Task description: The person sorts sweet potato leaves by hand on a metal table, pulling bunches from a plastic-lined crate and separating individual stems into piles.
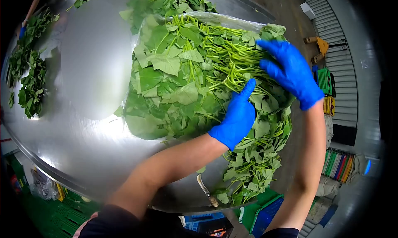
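Note:
A heap of leafy green stems [232,55] lies in a clear plastic bag [203,16] on the metal table, broad leaves to the left and bare stalks in the middle. My left hand [236,117], in a blue glove, is at the near side of the stalks with its thumb stretched over them; its other fingers are hidden among the leaves. On the right side, my right hand [290,70], also blue-gloved, has its fingers apart against the stems and leaves. More loose greens [257,167] trail down towards the table's near edge.
A curved knife [206,191] with a worn handle lies near the front edge of the metal table [78,142]. Other bunches of greens [33,84] sit at the left, by another person's arm [32,7]. Crates [325,82] and an orange pallet truck [322,47] stand beyond on the right.

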The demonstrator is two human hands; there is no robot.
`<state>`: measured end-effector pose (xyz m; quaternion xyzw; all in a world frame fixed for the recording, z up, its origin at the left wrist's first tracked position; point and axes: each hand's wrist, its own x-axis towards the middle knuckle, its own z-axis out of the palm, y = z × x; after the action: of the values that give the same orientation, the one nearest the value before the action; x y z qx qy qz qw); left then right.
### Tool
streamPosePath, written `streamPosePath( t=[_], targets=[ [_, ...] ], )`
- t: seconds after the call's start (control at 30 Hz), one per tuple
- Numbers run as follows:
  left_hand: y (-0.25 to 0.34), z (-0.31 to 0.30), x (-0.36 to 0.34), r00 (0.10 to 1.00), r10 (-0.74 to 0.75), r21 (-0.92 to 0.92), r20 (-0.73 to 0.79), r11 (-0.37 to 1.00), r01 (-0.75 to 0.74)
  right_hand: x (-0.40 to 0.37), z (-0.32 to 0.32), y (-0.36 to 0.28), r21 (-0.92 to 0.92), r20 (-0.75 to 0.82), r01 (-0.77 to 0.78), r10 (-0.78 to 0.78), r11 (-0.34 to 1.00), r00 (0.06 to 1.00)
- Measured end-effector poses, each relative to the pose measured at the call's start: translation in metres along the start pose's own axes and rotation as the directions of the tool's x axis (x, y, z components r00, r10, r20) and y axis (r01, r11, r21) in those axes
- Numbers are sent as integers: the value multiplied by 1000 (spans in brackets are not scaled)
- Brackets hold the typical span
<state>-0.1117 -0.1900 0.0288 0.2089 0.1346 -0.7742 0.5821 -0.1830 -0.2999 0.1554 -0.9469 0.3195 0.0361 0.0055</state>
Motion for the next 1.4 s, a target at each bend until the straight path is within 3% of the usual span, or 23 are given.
streamPosePath(
  t=[0.07,0.1,0.17,0.27,0.4,0.43,0.5,0.57,0.67,0.7,0.8,0.83,0.87,0.93,1.0,1.13,1.17,1.27,1.3,1.4],
  targets=[
    [3,2,-2,993,-68,21,-96,997,71,31,15,16,-63,-174,70,-80,996,981],
    [5,4,-3,985,-100,22,-142,994,104,43,27,31,-161,-144,91,-114,983,983],
    [2,1,-4,997,-39,-47,-69,998,36,58,53,61,-350,-72,138,-174,927,982],
    [7,3,-6,993,-87,-114,-79,990,78,46,66,61,-347,89,102,-75,932,993],
    [8,11,-5,982,-121,-79,-144,991,111,36,48,28,-365,174,-35,105,930,979],
    [7,9,-5,988,-110,-125,-106,987,97,32,48,24,-382,105,-35,81,923,991],
    [0,-1,-4,1000,-4,-35,-6,999,4,25,42,14,-339,141,-32,84,940,986],
    [-16,-31,5,976,154,219,157,958,-187,19,27,-6,-308,193,-33,96,951,977],
    [-11,-24,-27,918,214,489,334,793,-363,-3,15,-30,-302,36,-28,41,953,999],
    [-10,-21,-31,923,168,331,347,899,-288,-8,6,-42,-305,78,-79,108,949,991],
    [-17,-33,-38,856,259,407,447,793,-453,-35,-2,-66,-321,-241,-45,-35,946,970],
    [-18,-38,-42,831,295,424,472,750,-507,-45,-7,-77,-282,-208,-77,18,956,978],
    [-17,-43,-48,818,336,591,467,569,-571,-52,-16,-93,-321,-171,-111,58,940,984],
    [-7,-45,-68,845,253,581,471,632,-513,-70,-32,-122,-290,-234,-164,97,943,967],
    [8,-49,-87,781,220,555,585,593,-583,-88,-44,-154,-286,-229,-230,167,930,959],
    [41,-56,-133,802,170,430,572,771,-470,-113,-65,-219,-183,-253,-294,244,938,936],
    [58,-57,-157,818,113,472,565,768,-432,-118,-66,-236,-129,-259,-282,243,951,935],
    [97,-73,-197,719,165,450,675,680,-579,-128,-60,-290,9,-249,-335,327,942,912],
    [114,-80,-211,772,109,521,626,678,-518,-128,-56,-308,53,-240,-367,368,929,898],
    [167,-103,-263,915,-57,713,400,647,-271,-124,-20,-357,541,-124,-376,514,752,849]
  ],
)
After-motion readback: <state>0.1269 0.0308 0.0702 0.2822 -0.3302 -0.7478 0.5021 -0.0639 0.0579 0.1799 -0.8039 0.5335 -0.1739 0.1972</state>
